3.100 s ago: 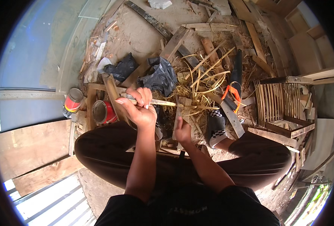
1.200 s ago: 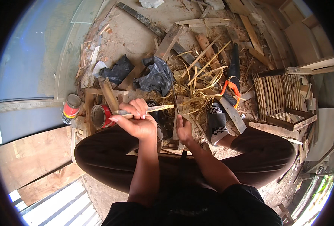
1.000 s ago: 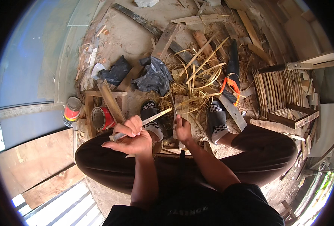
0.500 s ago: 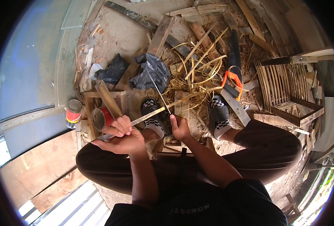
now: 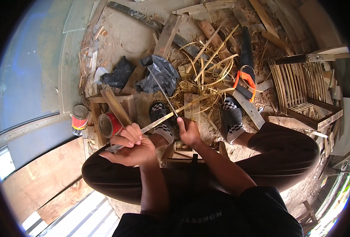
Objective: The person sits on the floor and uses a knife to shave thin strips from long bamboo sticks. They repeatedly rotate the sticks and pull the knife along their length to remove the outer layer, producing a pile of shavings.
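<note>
My left hand [image 5: 132,147] is closed around the near end of a long, thin bamboo strip [image 5: 200,101]. The strip slants away to the right, its far end lying over the pile of shavings. In my right hand [image 5: 189,133] is a long, narrow-bladed knife [image 5: 164,91], its handle mostly hidden by my fingers. The blade points away and to the left, crossing the strip just beyond my right thumb. Past its tip lies a crumpled black plastic bag [image 5: 159,75] on the ground.
Curled bamboo shavings [image 5: 216,71] lie among wood offcuts ahead. A handsaw with an orange handle [image 5: 246,85] rests to their right. A slatted wooden frame [image 5: 297,89] stands far right. Red cans [image 5: 109,125] and a wooden stand [image 5: 128,103] are at the left, by a blue panel [image 5: 36,71].
The knife blade has turned and looks darker, its tip a little further left and away. My left hand keeps its hold on the strip. The whole view has shifted slightly.
</note>
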Tool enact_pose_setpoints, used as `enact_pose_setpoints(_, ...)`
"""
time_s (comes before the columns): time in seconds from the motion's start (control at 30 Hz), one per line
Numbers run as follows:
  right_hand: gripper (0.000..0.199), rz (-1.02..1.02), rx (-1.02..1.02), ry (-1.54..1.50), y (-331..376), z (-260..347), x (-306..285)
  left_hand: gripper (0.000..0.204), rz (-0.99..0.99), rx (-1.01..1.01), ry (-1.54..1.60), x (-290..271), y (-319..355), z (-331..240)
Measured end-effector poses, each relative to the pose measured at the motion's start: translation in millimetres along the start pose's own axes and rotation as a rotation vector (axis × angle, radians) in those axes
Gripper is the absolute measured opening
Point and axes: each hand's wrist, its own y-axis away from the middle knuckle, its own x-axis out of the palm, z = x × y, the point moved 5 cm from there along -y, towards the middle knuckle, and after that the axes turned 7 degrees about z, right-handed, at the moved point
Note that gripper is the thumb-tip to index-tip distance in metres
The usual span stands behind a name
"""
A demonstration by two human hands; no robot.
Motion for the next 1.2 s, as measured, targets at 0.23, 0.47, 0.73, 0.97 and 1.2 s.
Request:
enact_pose_setpoints(0.23, 0.043, 0.032, -0.114, 0.005, 13.5, 44.6, -5.2, 0.069, 0.088, 0.028, -0.011, 11.2, 4.6, 0.3)
enact_pose_setpoints(0.47, 0.043, 0.017, -0.019, 0.023, 6.9, 12.1, -2.6, 0.069, 0.048, 0.012, 0.003, 6.3, 0.4, 0.3)
enact_pose_setpoints(0.73, 0.041, 0.002, -0.191, -0.027, 14.5, 47.8, -0.8, 0.068, 0.057, 0.033, -0.026, 14.1, 7.0, 3.1)
enact_pose_setpoints(0.97, 0.043, 0.018, -0.122, 0.016, 19.2, 39.9, 5.9, 0.068, 0.034, 0.033, -0.016, 3.9, 1.6, -3.4)
enact_pose_setpoints(1.2, 0.045, 0.109, -0.096, 0.077, 34.3, 79.7, -5.6, 0.069, 0.063, 0.048, -0.042, 18.0, 20.0, 2.9)
